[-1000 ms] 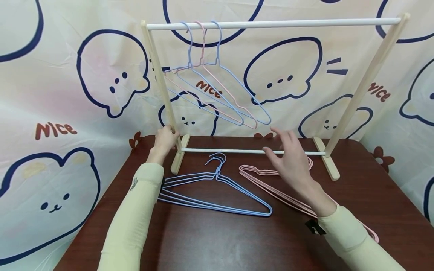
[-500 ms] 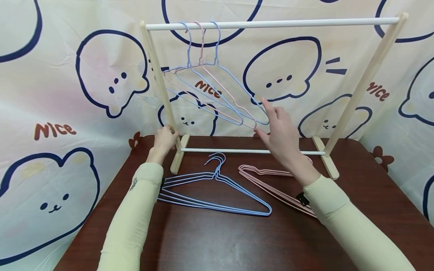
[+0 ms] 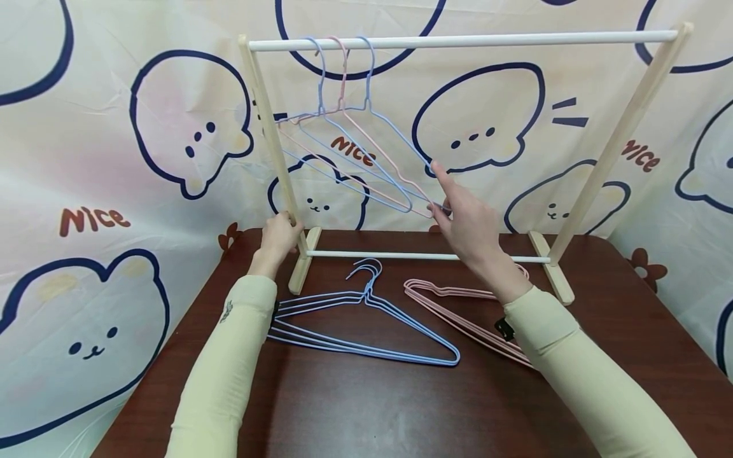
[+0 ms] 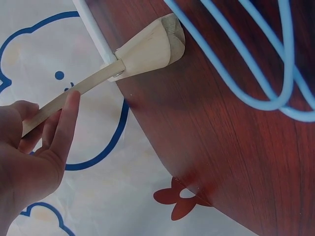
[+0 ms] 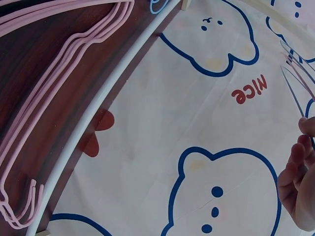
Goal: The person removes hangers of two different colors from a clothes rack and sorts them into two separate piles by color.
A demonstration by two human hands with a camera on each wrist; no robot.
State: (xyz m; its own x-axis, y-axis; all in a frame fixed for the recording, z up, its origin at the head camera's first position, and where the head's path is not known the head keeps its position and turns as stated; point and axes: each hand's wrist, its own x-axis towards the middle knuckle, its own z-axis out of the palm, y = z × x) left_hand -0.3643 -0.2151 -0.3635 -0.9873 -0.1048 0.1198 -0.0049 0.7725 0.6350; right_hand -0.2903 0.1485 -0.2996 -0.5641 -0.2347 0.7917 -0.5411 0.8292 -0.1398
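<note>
My left hand (image 3: 279, 238) grips the left wooden post (image 3: 269, 127) of a small clothes rack near its foot; in the left wrist view, fingers wrap the post (image 4: 93, 81). At the right end of a hanging blue clothes hanger (image 3: 368, 89) is my right hand (image 3: 471, 222), thumb and fingers pinching its lower corner, index finger stretched along the sloping arm. That hanger is rightmost of three on the top bar (image 3: 515, 40). Left of it hang a pink hanger (image 3: 342, 89) and another blue hanger (image 3: 321, 89).
Several blue hangers (image 3: 368, 292) lie stacked on the dark wooden table (image 3: 366, 413). A stack of pink hangers (image 3: 458, 321) lies to their right, partly under my right forearm. The rack's lower bar (image 3: 383, 255) crosses behind both stacks. A printed cloth (image 3: 97, 159) covers the wall.
My right hand has risen leftward from above the pink stack to the right corner of the hanging blue hanger and taken hold there. My left hand stays on the post.
</note>
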